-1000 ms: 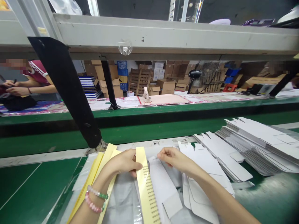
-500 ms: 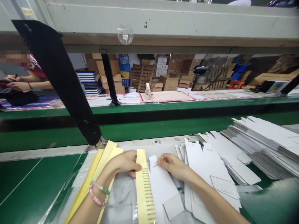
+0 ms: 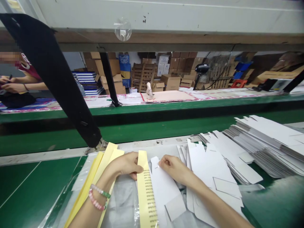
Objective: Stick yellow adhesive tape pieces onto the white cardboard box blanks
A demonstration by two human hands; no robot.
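My left hand [image 3: 130, 165], a beaded bracelet on its wrist, pinches a long yellow label sheet [image 3: 146, 193] between thumb and fingers. Small printed lines run down the sheet's right side. Just right of it lies a flat white folded carton [image 3: 163, 190], partly under the sheet's edge. At the carton's top end my right hand [image 3: 171, 166] is closed, fingertips against the surface beside a small dark-printed mark [image 3: 157, 167]. Whether anything is between those fingertips is too small to tell. More yellow sheets [image 3: 91, 182] lie under and beside my left wrist.
Fanned white flat cartons [image 3: 211, 177] lie under my right forearm, with a taller stack [image 3: 273, 145] farther right. A black slanted post [image 3: 64, 85] rises at left. Beyond the green conveyor edge [image 3: 152, 126], a person [image 3: 28, 79] holds a pen at far left.
The whole view has shifted slightly. Both hands keep nearly the same positions on the yellow sheet and the white carton.
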